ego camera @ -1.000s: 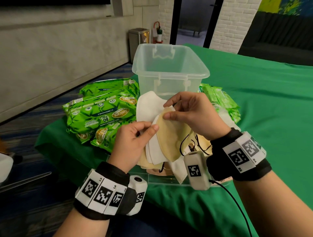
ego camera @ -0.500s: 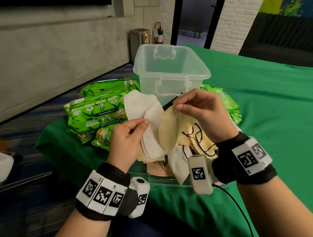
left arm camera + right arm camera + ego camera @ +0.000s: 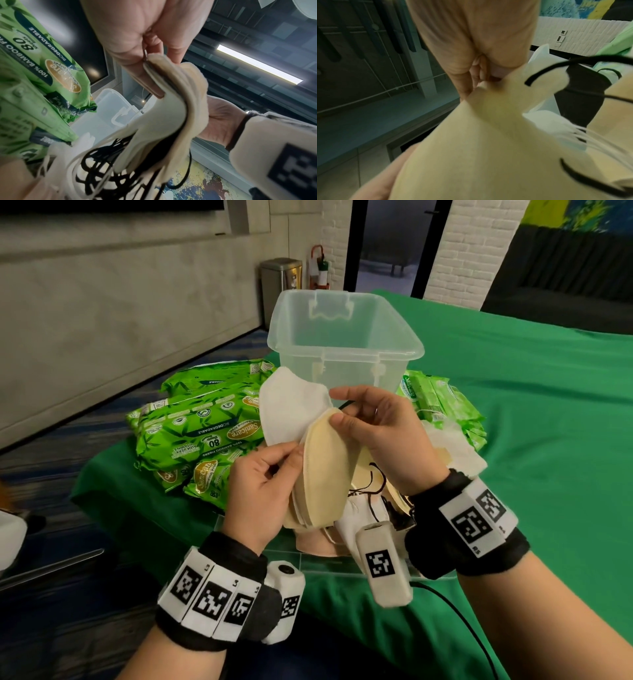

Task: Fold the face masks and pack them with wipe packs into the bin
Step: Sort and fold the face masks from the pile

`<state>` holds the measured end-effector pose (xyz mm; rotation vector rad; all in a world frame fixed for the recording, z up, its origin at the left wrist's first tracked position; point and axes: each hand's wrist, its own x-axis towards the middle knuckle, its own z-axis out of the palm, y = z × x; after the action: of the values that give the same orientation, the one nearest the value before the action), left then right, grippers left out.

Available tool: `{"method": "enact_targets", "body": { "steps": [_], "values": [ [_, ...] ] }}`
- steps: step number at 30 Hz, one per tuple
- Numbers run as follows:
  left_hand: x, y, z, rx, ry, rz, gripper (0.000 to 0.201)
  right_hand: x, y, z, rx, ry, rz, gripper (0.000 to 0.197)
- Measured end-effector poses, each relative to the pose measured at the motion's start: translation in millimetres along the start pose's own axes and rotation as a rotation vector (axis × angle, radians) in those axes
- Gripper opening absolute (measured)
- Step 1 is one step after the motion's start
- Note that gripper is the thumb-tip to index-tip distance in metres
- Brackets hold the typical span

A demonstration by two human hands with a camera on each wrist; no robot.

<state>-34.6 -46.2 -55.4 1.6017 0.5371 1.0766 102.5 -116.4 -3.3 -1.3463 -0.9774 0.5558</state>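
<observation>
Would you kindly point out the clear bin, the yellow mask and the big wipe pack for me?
clear bin (image 3: 346,356): head view, near rim.
yellow mask (image 3: 325,470): head view, middle of its outer face.
big wipe pack (image 3: 198,433): head view, printed front.

Folded beige mask (image 3: 323,474) and white mask (image 3: 291,409), before clear bin (image 3: 342,337).

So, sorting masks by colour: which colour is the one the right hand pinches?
Beige mask; clearest in the head view.
</observation>
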Motion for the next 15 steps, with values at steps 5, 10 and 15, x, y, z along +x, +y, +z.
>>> {"method": "enact_targets", "body": {
  "steps": [5, 10, 15],
  "values": [
    [0.2, -1.6, 1.2, -0.068, 0.002, -0.035, 0.015, -1.4, 1.9, 1.2, -0.076, 0.019, -0.029, 0.023],
    [-2.0, 2.8, 1.8, -0.172, -0.043, -0.058, 0.026, -3.6, 7.4, 7.3, -0.188, 0.050, -0.064, 0.025],
    [-2.0, 3.3, 2.5, -0.064, -0.010, -0.073, 0.014, -4.1, 9.5, 8.0, -0.308, 0.041, -0.094, 0.023]
  ]
}}
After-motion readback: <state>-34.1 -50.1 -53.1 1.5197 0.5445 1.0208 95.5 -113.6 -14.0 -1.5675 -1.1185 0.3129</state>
